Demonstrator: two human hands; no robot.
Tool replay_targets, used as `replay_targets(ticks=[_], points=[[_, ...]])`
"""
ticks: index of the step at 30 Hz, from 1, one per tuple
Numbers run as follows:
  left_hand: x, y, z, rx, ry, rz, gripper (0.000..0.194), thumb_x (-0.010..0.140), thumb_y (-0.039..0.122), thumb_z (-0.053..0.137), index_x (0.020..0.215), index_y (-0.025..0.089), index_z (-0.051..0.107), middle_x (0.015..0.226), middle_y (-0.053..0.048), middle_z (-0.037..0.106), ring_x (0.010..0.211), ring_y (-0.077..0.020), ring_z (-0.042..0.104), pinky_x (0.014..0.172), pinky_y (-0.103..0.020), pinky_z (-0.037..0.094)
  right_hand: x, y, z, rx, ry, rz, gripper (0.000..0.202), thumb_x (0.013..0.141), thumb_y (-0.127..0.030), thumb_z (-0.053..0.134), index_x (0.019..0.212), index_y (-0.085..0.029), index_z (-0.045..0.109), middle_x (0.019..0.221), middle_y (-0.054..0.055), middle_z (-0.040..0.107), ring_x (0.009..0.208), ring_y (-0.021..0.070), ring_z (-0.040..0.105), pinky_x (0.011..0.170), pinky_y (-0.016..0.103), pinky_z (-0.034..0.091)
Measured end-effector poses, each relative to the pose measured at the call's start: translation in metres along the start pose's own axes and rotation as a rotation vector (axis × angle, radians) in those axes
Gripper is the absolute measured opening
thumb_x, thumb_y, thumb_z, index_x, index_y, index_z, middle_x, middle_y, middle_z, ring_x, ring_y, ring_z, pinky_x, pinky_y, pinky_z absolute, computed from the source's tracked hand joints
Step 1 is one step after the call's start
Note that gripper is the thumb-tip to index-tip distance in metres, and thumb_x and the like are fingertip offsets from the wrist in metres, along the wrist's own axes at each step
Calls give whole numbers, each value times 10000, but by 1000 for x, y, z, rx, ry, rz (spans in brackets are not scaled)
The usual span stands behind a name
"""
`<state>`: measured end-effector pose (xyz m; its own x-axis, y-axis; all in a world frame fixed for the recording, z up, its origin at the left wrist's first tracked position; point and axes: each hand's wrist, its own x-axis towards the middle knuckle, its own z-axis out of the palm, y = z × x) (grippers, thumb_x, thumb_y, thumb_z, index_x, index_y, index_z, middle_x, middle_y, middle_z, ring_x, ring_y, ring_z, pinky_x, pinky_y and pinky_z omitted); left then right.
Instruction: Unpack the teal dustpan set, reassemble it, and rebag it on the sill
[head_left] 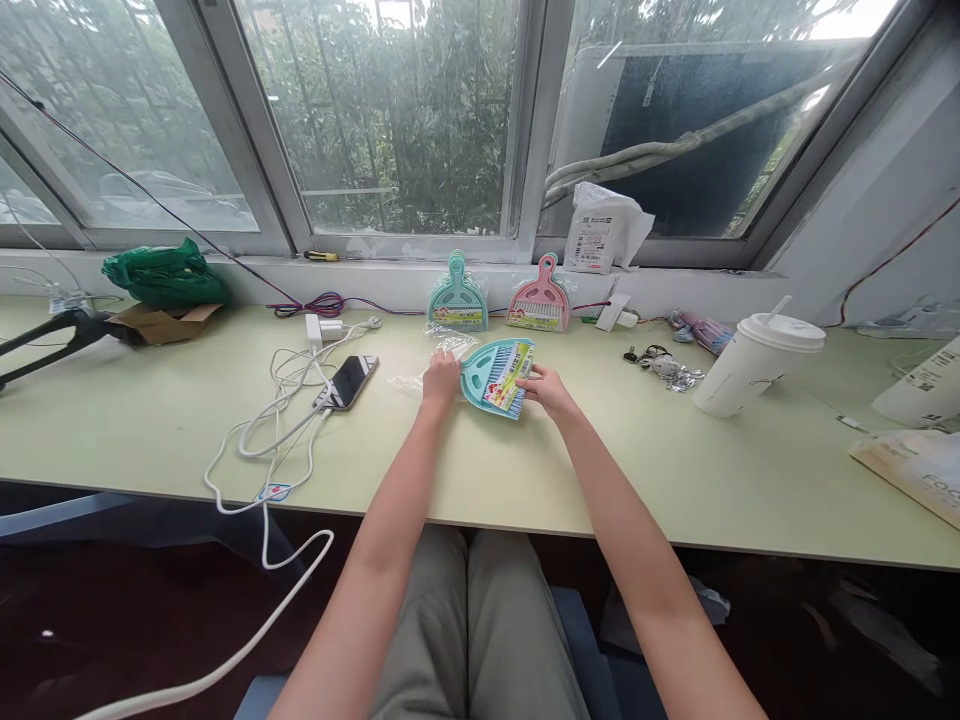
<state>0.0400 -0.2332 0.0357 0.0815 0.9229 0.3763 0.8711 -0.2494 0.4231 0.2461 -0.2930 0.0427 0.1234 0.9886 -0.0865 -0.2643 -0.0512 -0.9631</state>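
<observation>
A small teal dustpan (475, 378) lies tilted between my hands, its brush and a printed yellow-green label card (514, 374) at its wide end. My left hand (442, 380) is closed around the handle end, hiding most of the handle. With thumb and fingers, my right hand (548, 391) pinches the edge of the card and dustpan. Crumpled clear plastic wrap (450, 343) spreads behind and beside my left hand. Against the wall stand a wrapped teal dustpan set (457, 295) and a wrapped pink dustpan set (541, 295).
Left of my arms lie a phone (352, 382) and tangled white cables (274, 415). A white lidded cup (757, 360) with a straw stands at right, near keys (664, 365). A green bag (161, 273) sits at the far left. The table (510, 490) ends close to my lap.
</observation>
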Motion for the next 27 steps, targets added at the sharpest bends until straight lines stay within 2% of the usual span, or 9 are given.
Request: replay_targets(ticks=[5,8,10,13,14,16,19,22,27], points=[[-7,21,-1,-242,-7,112,406,936,337,387,1302,229,523,1477,-123,375,1372,-305,310,1075,-468,335,0,7,10,58,-8,9,242,651,-2,723,841,-126,639,801,69,731,755,204,708,754,370,614],[-12,34,-8,-348,65,181,449,913,361,455,1352,269,472,1517,-72,319,1427,-281,199,1148,-481,196,2,12,12,162,58,-44,178,681,-16,702,806,-130,648,847,64,728,797,191,704,794,345,608],[-13,39,-13,-396,191,100,575,900,413,479,1437,266,336,1556,-69,222,1455,-269,78,1163,-497,113,3,14,12,231,98,-79,162,696,-31,690,811,-139,650,875,55,727,834,185,702,820,327,602],[-7,38,-15,-579,327,-233,741,891,493,470,1496,232,131,1556,-128,189,1456,-259,81,1151,-482,175,2,14,12,296,121,-122,163,691,-62,704,810,-156,641,870,40,726,886,184,695,851,316,593],[-4,36,-14,-697,305,-329,737,897,508,451,1493,226,122,1538,-141,235,1444,-248,157,1134,-453,240,2,13,12,308,115,-134,169,685,-73,714,809,-160,638,866,39,725,897,186,693,857,319,591],[2,31,-8,-999,140,-428,665,903,533,421,1454,212,233,1449,-149,394,1348,-231,381,1058,-396,379,1,12,13,321,94,-152,179,673,-87,726,808,-161,635,870,42,723,908,192,691,864,326,590],[5,31,4,-1405,-184,-369,535,851,527,530,1253,174,503,1190,-120,624,1090,-222,609,936,-364,492,0,12,16,329,90,-169,182,669,-89,721,819,-152,640,901,50,718,916,195,687,865,325,589],[-3,40,10,-1538,-340,-274,433,776,436,670,1109,175,580,1068,-86,679,1000,-215,643,921,-374,501,0,11,18,349,136,-219,207,668,-113,721,851,-159,635,946,53,713,959,200,674,866,325,586],[-12,53,6,-1569,-577,-117,468,783,418,676,1187,225,540,1204,-78,637,1081,-214,615,946,-372,479,1,10,14,384,233,-313,289,650,-184,743,913,-173,622,994,55,704,1008,211,655,874,343,578]])
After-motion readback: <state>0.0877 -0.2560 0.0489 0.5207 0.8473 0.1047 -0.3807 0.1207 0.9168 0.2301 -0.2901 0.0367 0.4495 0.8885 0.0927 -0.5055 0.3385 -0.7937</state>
